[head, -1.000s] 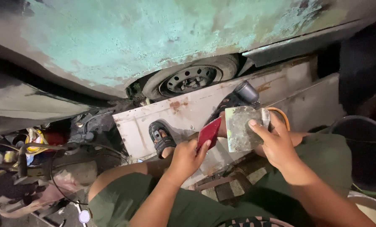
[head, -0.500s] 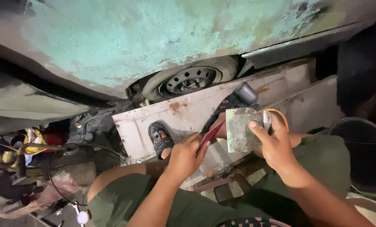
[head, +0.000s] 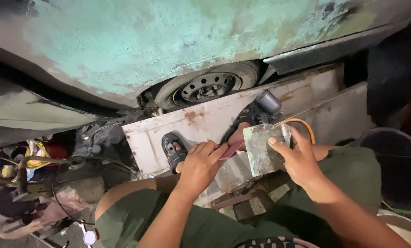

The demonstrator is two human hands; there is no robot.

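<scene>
Left hand (head: 200, 165) — gripping a red scraper (head: 232, 149), fingers curled over its near end, its far edge meeting the grey plate (head: 260, 149). Right hand (head: 299, 158) — holding that plate upright by its right edge, thumb lying across the smeared face, fingers wrapping behind. Both are hovering above the person's knees in green trousers (head: 352, 170). Below them a rusty white panel (head: 205, 121) is lying on the ground, two sandalled feet (head: 173, 149) resting on it. A grinder (head: 266, 102) with an orange cord (head: 302, 123) is sitting just beyond the plate. Behind — a car body (head: 159, 46) in patchy green and a bare steel wheel (head: 208, 87). A dark bucket (head: 398, 160) is standing at the right.
</scene>
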